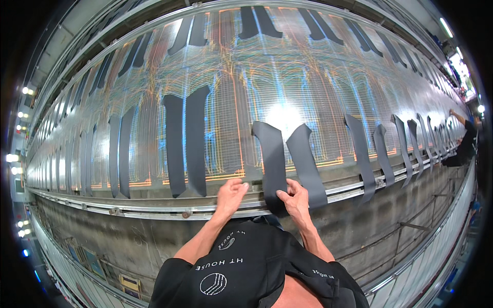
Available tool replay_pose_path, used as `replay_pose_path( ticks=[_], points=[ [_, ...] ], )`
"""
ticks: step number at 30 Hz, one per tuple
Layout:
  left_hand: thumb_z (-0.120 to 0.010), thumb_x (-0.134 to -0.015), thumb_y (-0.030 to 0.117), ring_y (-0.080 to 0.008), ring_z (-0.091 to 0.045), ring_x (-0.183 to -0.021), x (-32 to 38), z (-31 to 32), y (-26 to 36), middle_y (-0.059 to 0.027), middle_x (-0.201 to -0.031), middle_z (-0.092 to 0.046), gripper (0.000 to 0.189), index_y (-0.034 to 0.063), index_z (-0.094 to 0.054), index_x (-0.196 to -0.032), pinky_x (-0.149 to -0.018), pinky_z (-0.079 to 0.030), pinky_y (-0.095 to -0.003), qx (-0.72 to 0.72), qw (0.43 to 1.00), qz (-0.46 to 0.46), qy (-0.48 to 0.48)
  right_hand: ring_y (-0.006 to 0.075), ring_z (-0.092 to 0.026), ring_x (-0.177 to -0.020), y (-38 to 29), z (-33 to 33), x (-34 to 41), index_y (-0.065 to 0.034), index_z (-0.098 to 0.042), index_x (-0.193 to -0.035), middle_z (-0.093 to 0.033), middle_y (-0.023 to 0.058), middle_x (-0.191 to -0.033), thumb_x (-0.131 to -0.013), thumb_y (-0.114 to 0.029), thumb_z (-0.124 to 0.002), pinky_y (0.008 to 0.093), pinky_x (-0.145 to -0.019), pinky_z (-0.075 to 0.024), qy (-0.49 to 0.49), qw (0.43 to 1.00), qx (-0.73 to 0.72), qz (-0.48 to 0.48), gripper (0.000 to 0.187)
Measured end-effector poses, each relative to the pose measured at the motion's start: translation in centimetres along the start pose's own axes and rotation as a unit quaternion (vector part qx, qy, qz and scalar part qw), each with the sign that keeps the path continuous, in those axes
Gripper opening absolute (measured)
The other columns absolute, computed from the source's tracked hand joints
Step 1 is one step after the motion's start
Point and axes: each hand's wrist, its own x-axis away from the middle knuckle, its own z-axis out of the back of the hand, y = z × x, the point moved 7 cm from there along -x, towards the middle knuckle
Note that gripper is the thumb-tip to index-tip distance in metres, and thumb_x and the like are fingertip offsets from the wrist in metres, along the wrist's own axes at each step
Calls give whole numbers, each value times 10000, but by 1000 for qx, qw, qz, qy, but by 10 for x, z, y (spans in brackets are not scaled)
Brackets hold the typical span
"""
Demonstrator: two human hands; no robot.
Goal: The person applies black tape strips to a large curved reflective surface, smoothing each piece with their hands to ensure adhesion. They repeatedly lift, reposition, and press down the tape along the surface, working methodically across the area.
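Note:
A long dark grey fabric piece point(272, 158) with a flared far end lies before me, its near end drooping over the metal rail at the table's edge. My right hand point(297, 200) pinches its right side near that end, thumb on top. Just right of that hand, a matching fabric piece point(306, 161) curves down over the same rail. My left hand point(231, 197) hovers near the table edge, fingers curled with a small gap to the thumb and nothing in them. To its left, another pair of pieces, including a dark strip point(197, 146), lies flat.
The long table point(227, 115) bears dense coloured outlines and a bright light reflection. More paired fabric pieces point(260, 23) line its far edge. A metal rail point(154, 211) runs along the near edge. At far right, a person point(464, 142) reaches over the table.

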Motion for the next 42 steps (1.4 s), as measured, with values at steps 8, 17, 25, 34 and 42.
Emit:
replay_pose_path(
  ticks=[8, 17, 25, 34, 42],
  points=[
    [-538, -984, 406, -233, -665, -907, -78, -97, 48, -148, -1029, -661, 442, -2, -579, -1152, -814, -566, -354, 426, 863, 116, -244, 81, -628, -808, -53, -6, 26, 86, -541, -1245, -685, 66, -938, -828, 22, -667, 223, -711, -497, -130, 956, -261, -29, 441],
    [-657, -919, 124, -158, -672, -740, -188, -37, 133, -62, -857, -665, 112, 56, -569, -901, -608, -589, -326, 172, 983, -11, -68, 50, -549, -677, 4, 19, -8, 45, -633, -1053, -648, 18, -787, -811, -55, -715, 217, -594, -419, 1, 969, -240, -56, 275],
    [-725, -859, 101, -93, -611, -578, -268, -20, 185, -26, -736, -644, 119, 41, -621, -855, -470, -534, -213, 42, 998, -27, -48, 24, -499, -631, 24, 19, -71, 9, -648, -864, -605, -31, -717, -841, -90, -718, 197, -577, -387, 125, 974, -182, -44, 124],
    [-694, -887, 100, -109, -629, -554, -316, -16, 202, -73, -774, -667, 157, -35, -647, -952, -438, -524, -197, -20, 999, -37, -22, 60, -543, -600, 4, 23, -90, 49, -677, -860, -644, 36, -653, -851, -154, -701, 258, -563, -449, 215, 973, -88, -9, 205],
    [-729, -872, 154, -77, -579, -516, -326, -18, 215, -19, -709, -630, 142, 35, -651, -873, -403, -416, -193, -38, 998, -55, -16, 70, -560, -604, 12, 18, -99, 46, -677, -857, -651, 50, -656, -856, -169, -697, 269, -574, -461, 193, 976, -97, -23, 216]
  ],
)
